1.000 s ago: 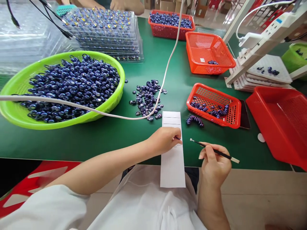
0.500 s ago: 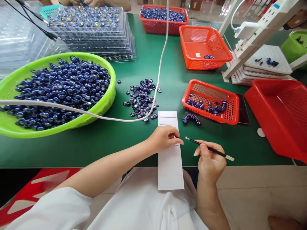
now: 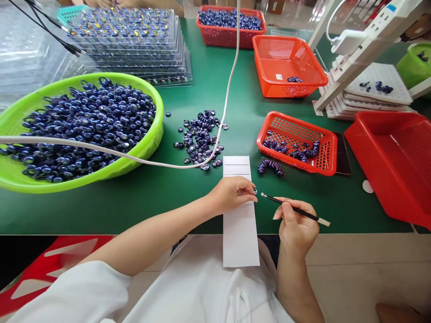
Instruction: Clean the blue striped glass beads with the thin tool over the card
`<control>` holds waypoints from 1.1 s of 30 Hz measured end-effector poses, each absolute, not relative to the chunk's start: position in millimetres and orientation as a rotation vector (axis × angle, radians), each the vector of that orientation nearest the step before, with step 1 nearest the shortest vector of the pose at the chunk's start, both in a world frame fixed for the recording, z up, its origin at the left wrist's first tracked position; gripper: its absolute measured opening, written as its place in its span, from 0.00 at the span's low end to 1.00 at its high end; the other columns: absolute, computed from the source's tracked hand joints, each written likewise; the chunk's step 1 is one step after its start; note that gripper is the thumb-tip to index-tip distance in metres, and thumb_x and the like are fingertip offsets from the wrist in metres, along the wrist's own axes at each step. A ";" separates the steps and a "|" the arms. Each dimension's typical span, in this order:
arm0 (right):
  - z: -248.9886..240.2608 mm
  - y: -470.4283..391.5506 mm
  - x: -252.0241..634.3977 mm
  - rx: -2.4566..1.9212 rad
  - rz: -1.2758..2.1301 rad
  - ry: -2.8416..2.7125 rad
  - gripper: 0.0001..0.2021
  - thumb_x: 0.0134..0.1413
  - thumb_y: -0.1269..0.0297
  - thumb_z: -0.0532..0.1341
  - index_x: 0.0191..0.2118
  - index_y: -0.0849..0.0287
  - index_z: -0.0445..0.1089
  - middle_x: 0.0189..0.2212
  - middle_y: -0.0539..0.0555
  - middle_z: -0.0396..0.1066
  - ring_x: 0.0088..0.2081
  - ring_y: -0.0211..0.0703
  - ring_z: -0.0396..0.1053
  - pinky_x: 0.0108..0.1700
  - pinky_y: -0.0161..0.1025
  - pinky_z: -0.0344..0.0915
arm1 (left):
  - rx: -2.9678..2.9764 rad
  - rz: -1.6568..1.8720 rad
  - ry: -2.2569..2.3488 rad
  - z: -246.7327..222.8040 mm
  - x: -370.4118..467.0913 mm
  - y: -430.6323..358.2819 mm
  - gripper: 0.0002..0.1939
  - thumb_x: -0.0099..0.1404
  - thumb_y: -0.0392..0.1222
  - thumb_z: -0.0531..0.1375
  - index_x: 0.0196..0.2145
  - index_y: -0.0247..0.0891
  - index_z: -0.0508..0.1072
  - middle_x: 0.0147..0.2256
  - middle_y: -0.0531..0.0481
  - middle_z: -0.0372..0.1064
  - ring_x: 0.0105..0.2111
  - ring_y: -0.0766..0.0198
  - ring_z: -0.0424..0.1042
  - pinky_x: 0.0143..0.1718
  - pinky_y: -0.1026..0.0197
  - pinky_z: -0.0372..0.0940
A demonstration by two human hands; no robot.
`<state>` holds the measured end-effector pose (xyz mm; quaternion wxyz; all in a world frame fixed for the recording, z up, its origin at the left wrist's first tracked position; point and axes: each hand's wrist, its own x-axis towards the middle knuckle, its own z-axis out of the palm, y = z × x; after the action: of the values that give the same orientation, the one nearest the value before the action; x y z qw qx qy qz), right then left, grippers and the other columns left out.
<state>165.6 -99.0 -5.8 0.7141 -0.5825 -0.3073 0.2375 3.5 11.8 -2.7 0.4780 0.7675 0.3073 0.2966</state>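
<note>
My left hand (image 3: 232, 195) is over a white paper strip (image 3: 240, 242), which hangs past the table edge. Its thumb and fingers pinch a small shiny dark round piece (image 3: 255, 192), partly covered by the fingertips. My right hand (image 3: 298, 229) is closed around a slim black stick-like tool (image 3: 301, 211) with pale ends. The tool's left tip points at the round piece, a small gap away. Beyond the paper lies a loose pile of similar dark pieces (image 3: 198, 139). A curved row of them (image 3: 271, 167) rests right of the paper.
A green basin (image 3: 158, 121) heaped with dark looped pieces stands left. A small red basket (image 3: 298, 162) sits right, with more red baskets behind and a red bin (image 3: 387, 170) beside. Stacked clear trays (image 3: 186, 72) stand at the back. A white cable (image 3: 225, 103) crosses the table.
The round piece in my left fingers has turned or shifted, so its shiny face now shows at the fingertips. My right hand and its tool stay nearly still. The view has shifted slightly.
</note>
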 end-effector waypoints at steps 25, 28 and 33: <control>-8.5 -104.4 157.0 -1.424 0.467 -0.865 0.05 0.54 0.69 0.69 0.36 0.59 0.73 0.35 0.53 0.79 0.21 0.33 0.71 0.23 0.34 0.71 | 2.297 0.796 0.747 -17.9 8.6 4.2 0.09 0.62 0.38 0.67 0.41 0.33 0.78 0.34 0.46 0.74 0.31 0.64 0.73 0.34 0.63 0.69; -8.6 -104.1 156.8 -1.454 0.458 -0.880 0.04 0.54 0.68 0.68 0.36 0.59 0.74 0.35 0.53 0.79 0.21 0.33 0.71 0.22 0.34 0.71 | 2.316 0.787 0.748 -18.1 8.7 3.7 0.09 0.64 0.38 0.66 0.42 0.34 0.77 0.35 0.46 0.74 0.32 0.64 0.73 0.34 0.63 0.70; -9.1 -104.3 156.0 -1.504 0.442 -0.896 0.05 0.55 0.66 0.68 0.36 0.59 0.74 0.35 0.53 0.78 0.21 0.33 0.71 0.23 0.35 0.71 | 2.332 0.770 0.744 -19.4 8.7 3.2 0.09 0.65 0.38 0.65 0.43 0.35 0.77 0.36 0.45 0.74 0.32 0.64 0.73 0.35 0.62 0.70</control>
<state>156.0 -104.3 -9.1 0.6193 -0.6540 -0.3897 0.1924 8.7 3.2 -19.4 0.2837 0.8715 0.2779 0.2878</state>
